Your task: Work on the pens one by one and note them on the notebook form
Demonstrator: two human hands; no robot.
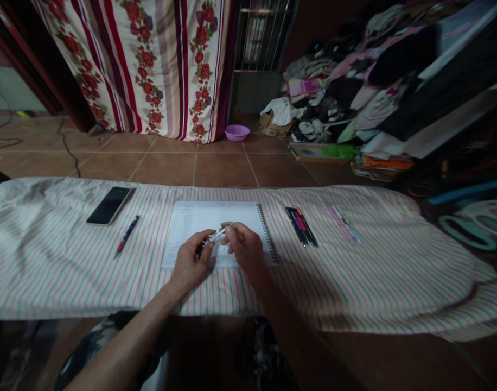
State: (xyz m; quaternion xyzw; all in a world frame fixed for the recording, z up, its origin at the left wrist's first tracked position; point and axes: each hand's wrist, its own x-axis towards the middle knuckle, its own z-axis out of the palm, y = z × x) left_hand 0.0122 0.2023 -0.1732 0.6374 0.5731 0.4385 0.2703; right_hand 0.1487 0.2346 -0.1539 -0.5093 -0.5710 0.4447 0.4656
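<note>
My left hand (pixel 191 256) is closed around a slim pen (pixel 219 235) with a dark part and a clear or whitish part. My right hand (pixel 248 248) has its fingers closed on the pale end of the same pen; whether its parts are joined or separate I cannot tell. Both hands are above a spiral notebook (pixel 179 231), which lies flat with a white printed page up and its coil on the right. My fingers and forearms hide part of the page's lower middle.
A striped cloth covers the table (pixel 354 288). On the left lie a phone (pixel 110 206) and a blue-and-red pen (pixel 127 237). To the right are several dark pens (pixel 300 226) and some pastel pens (pixel 343 223). Beyond, a purple basin (pixel 237 132) and piled clothes (pixel 333 81).
</note>
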